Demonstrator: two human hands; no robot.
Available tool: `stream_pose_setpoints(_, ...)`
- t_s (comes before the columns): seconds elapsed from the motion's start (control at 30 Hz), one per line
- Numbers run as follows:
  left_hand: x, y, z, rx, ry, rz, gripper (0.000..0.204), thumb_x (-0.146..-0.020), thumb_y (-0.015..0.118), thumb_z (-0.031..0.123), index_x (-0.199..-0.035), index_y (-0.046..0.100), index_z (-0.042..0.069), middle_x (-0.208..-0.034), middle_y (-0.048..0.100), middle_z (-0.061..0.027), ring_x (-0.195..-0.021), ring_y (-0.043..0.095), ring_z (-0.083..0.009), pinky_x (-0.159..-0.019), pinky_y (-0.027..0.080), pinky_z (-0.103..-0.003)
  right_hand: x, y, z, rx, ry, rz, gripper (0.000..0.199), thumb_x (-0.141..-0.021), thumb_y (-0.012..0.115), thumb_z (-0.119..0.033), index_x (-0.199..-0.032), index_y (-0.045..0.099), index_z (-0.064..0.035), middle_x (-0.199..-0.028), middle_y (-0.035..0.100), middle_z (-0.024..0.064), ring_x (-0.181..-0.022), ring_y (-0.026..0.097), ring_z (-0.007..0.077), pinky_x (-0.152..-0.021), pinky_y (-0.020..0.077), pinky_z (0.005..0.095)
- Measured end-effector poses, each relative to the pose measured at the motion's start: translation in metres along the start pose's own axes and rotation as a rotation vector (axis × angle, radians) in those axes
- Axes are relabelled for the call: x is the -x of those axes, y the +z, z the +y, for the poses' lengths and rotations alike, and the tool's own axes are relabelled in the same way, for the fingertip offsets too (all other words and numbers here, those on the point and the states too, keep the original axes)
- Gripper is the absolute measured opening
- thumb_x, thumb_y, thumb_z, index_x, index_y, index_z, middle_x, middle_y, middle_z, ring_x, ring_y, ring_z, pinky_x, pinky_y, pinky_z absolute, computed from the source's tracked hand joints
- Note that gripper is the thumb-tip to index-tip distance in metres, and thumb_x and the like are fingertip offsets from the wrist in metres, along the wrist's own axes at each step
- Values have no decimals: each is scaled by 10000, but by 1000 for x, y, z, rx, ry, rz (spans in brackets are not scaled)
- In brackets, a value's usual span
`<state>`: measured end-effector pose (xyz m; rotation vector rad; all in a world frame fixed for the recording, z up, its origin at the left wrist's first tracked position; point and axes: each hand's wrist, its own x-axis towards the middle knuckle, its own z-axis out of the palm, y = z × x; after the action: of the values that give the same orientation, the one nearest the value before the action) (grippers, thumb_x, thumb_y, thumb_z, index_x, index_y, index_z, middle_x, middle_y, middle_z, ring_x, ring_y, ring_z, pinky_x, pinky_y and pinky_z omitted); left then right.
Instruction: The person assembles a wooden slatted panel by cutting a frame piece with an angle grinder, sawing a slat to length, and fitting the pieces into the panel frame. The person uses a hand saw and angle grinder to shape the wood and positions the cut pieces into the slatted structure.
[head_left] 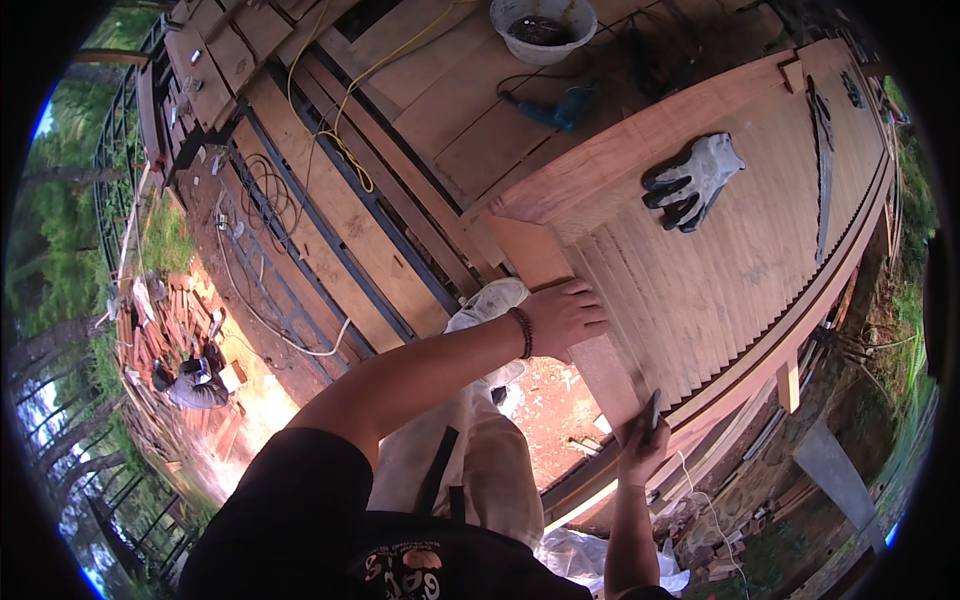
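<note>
An outdoor timber deck among trees carries a slatted wooden panel (pixel 720 250), its far edge bent by the lens. The left hand (pixel 562 315) lies flat on a loose slat (pixel 570 310) at the panel's near end, fingers pressed together. The right hand (pixel 640 445) pinches a thin dark tool (pixel 653 410), too small to identify. 2 grey gloves (pixel 695 180) rest on the panel.

Work gloves (pixel 692 182) lie on slats, blue drill (pixel 558 108) and white bucket (pixel 543 27) on planks, yellow cord (pixel 345 110) nearby.
</note>
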<state>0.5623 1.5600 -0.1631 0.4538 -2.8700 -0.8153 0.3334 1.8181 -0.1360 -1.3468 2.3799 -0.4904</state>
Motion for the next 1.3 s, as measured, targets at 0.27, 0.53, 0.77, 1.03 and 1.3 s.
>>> stream_pose_setpoints(0.27, 3, 5, -3, -68, -9, 65, 657, -613, 774, 387, -1195, 582, 149, -1226, 582, -3, -1190, 512, -182, -1091, 324, -386, -4, 3, -1, -61, -3, 47, 232, -950, 581, -145, -1093, 581, 38, -962, 584, 167, -873, 576, 321, -779, 459, 401)
stream_pose_setpoints(0.53, 8, -6, -5, -21, -27, -15, 616, -617, 768, 386, -1165, 603, 157, -1196, 594, 5, -1167, 520, -174, -1064, 340, -362, 2, 12, -2, -132, 72, 62, 199, -935, 599, -120, -1081, 602, 15, -969, 610, 158, -882, 596, 304, -771, 481, 399)
stream_pose_setpoints(0.77, -6, -2, -5, 2, 10, 86, 670, -585, 823, 403, -1179, 617, 171, -1165, 605, 26, -1146, 524, -172, -1044, 347, -380, 21, -7, -18, -58, -5, 131, 201, -892, 590, -61, -1080, 604, 7, -969, 606, 166, -871, 592, 347, -774, 480, 428)
stream_pose_setpoints(1.03, -8, -20, 1, -103, -69, -31, 776, -510, 889, 388, -1209, 610, 198, -1162, 593, 12, -1119, 528, -203, -1017, 350, -414, 112, 31, -42, -480, 373, -87, 69, -877, 637, -36, -890, 578, -3, -770, 571, 99, -717, 552, 209, -660, 450, 333)
stream_pose_setpoints(1.3, -5, -20, -3, -227, -14, -151, 863, -533, 904, 349, -1279, 530, 128, -1251, 527, -88, -1174, 474, -309, -1016, 352, -471, 124, 69, -33, -620, 532, 275, 120, -839, 667, -111, -886, 627, -8, -825, 604, 162, -790, 596, 336, -708, 473, 419)
